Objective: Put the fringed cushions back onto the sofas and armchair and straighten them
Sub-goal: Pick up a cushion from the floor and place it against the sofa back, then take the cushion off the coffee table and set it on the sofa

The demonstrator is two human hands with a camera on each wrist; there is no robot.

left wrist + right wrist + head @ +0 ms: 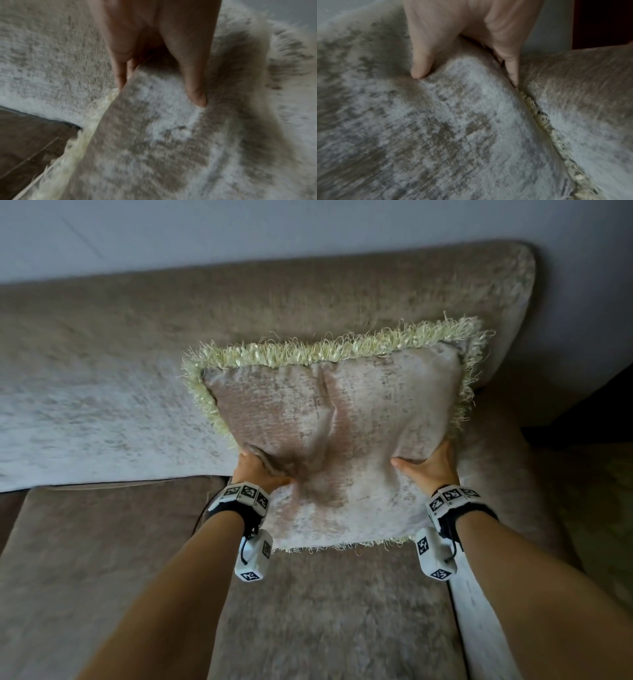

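i see the sofa (102, 392) backrest in mottled beige velvet on the left, my left hand (257, 470) pinching the fringed cushion (342, 419) by its left edge, cushion leaning on the backrest at the right end, my right hand (428, 463) pinching its right edge, grey wall (308, 227) far behind

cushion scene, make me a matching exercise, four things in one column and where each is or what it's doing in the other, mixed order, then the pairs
Things:
1. left hand
2. right hand
3. fringe
4. sofa seat

Places or states:
A. runs along the cushion's top edge
B. grips the cushion's right side
C. lies below the cushion
D. grips the cushion's left side

Pairs: 1-D, 2-B, 3-A, 4-C
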